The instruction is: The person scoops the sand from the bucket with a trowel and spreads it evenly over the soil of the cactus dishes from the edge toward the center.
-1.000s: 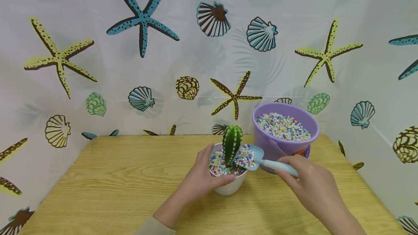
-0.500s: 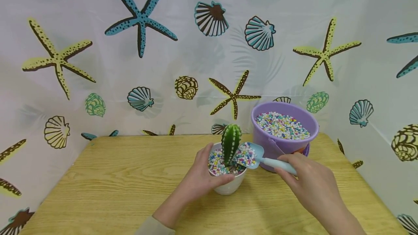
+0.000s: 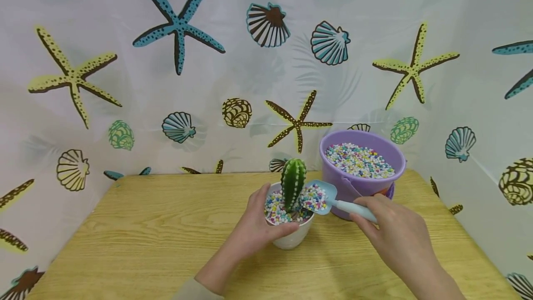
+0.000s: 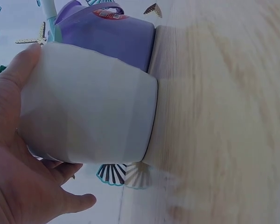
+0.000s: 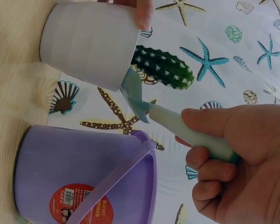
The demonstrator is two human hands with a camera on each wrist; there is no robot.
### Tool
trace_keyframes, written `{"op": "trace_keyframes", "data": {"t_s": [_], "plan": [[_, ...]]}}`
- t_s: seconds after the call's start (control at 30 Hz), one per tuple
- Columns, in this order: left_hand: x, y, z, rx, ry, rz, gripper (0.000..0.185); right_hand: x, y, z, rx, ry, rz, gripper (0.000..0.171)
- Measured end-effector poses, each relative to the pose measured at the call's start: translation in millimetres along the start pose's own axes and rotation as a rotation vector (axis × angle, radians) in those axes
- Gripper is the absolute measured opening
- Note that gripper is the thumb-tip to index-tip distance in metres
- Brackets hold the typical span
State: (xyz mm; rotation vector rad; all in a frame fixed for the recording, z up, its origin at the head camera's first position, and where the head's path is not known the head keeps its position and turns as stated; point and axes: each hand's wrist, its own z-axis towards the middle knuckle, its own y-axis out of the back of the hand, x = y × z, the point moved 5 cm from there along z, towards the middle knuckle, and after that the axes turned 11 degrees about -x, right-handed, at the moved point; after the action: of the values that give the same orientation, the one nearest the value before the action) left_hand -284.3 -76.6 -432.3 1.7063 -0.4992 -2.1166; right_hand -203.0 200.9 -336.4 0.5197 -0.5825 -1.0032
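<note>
A green cactus (image 3: 293, 184) stands in a white flower pot (image 3: 291, 239), with multicoloured pellets (image 3: 276, 212) around its base. My left hand (image 3: 255, 228) holds the pot at the rim, thumb on the near side and fingers around the left. In my right hand (image 3: 397, 230) is the handle of a light blue toy shovel (image 3: 330, 198). Its blade, bearing a heap of pellets, leans over the pot's right rim beside the cactus. The right wrist view shows the fingers curled round the shovel handle (image 5: 177, 126) and the blade at the rim.
Close behind the shovel, to the right, stands a purple bucket (image 3: 333, 172) with many of the same pellets inside. Its handle (image 5: 116, 179) hangs down the side. A wooden table (image 3: 166, 226) carries everything, and a sea-patterned curtain (image 3: 216, 73) encloses the back and sides.
The shovel blade has shifted very slightly, and a bit more of its blue far edge shows beside the pellets. Both hands keep nearly the same place; the head view drifts a little.
</note>
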Motion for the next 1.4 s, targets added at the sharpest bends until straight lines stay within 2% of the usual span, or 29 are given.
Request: {"op": "trace_keyframes", "data": {"t_s": [0.27,0.47,0.57,0.7,0.83,0.93,1.2,1.4], "plan": [[-2.7,-3.3,-3.8,-0.046,0.033,-0.019,0.13,3.0,0.8,-0.3,-0.027,0.022,-0.028,0.023],[-0.2,3.5,-4.8,0.034,0.07,-0.092,0.131,5.6,1.0,-1.0,-0.046,0.044,-0.034,0.025],[2.5,7.6,-3.8,0.053,0.081,-0.122,0.13,6.3,1.5,-1.3,-0.056,0.057,-0.036,0.026],[3.5,6.7,-2.6,0.03,0.065,-0.104,0.131,7.0,1.8,-1.6,-0.072,0.077,-0.041,0.029],[2.5,1.7,-2.9,-0.022,0.046,-0.051,0.132,7.1,1.0,-1.7,-0.085,0.09,-0.045,0.03],[1.2,-1.3,-4.0,-0.044,0.056,-0.033,0.131,6.9,0.3,-2.3,-0.096,0.096,-0.051,0.031],[0.3,4.4,-4.6,0.041,0.07,-0.103,0.129,6.9,-0.1,-2.8,-0.112,0.105,-0.062,0.034],[-1.7,1.0,-7.4,-0.023,0.06,-0.067,0.132,8.6,1.2,-3.0,-0.122,0.115,-0.059,0.034]]}}
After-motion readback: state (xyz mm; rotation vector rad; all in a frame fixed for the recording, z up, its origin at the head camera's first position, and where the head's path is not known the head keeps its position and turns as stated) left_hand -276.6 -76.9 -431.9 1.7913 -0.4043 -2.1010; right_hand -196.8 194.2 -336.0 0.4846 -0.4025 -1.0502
